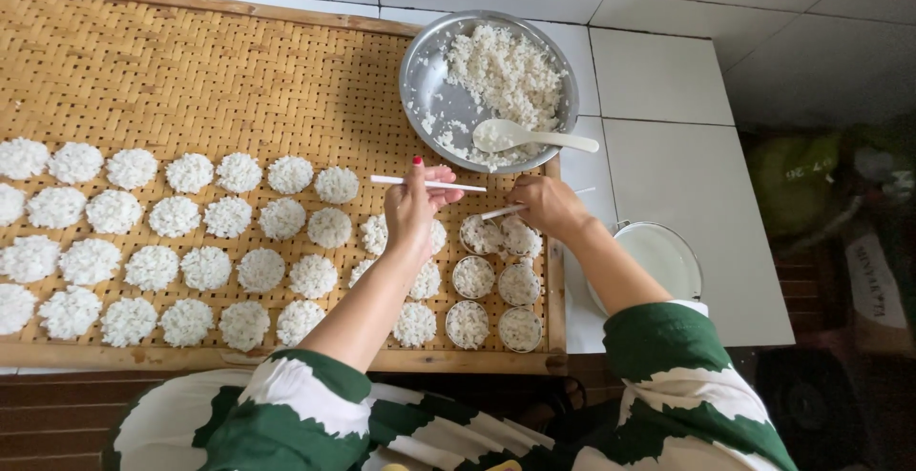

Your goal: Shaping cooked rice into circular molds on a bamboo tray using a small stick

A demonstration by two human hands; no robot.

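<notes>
Left hand (412, 206) pinching one white stick (429, 183), right hand (546, 206) pinching another (501, 211), over six ringed rice cakes (474, 276).

A metal bowl (420, 70) of cooked rice (506, 75) is set at the far edge of the woven bamboo tray (191, 70), with a white spoon (530, 135) laid in it. A white lidded pot (668, 256) is placed on the tiled counter (668, 80), just beside the tray.
</notes>
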